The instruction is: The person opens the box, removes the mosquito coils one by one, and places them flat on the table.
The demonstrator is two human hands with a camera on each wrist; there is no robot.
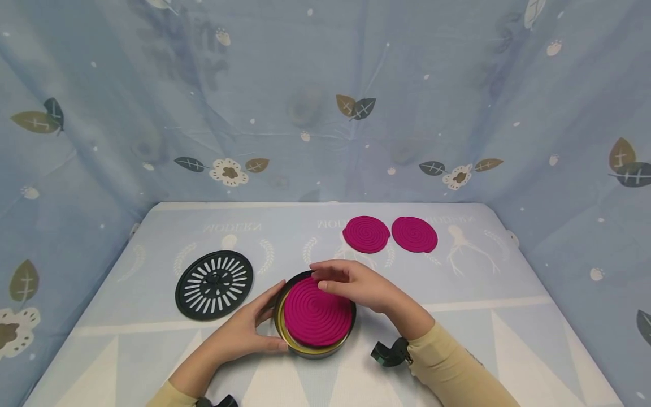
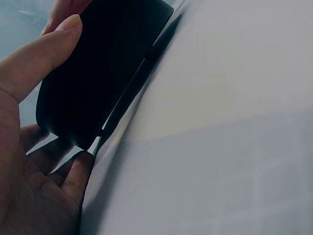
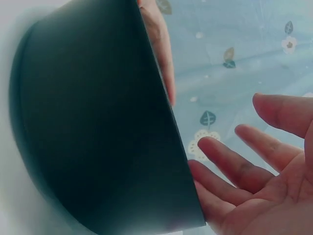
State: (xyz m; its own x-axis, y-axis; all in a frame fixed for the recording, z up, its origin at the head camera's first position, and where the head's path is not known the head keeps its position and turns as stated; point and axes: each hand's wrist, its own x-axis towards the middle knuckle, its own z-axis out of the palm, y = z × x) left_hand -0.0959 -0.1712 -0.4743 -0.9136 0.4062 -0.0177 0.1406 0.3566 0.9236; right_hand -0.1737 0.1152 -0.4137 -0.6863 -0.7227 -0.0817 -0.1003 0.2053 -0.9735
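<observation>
A round black tin (image 1: 314,356) with a gold-coloured inside stands near the front middle of the table. On top of it lies a magenta mosquito coil (image 1: 317,319), within the rim and leaving some gold visible at the left. My left hand (image 1: 239,336) grips the tin's left side, thumb in front and fingers round the back; the left wrist view shows the tin's dark wall (image 2: 102,68) between them. Over the far right rim hovers my right hand (image 1: 358,285), holding nothing. In the right wrist view its fingers (image 3: 239,169) are spread beside the rim.
A black slotted lid (image 1: 214,285) lies left of the tin. Two more magenta coils, a left one (image 1: 366,234) and a right one (image 1: 414,234), lie side by side at the back right. A blue patterned curtain (image 1: 305,102) encloses the table behind and at both sides.
</observation>
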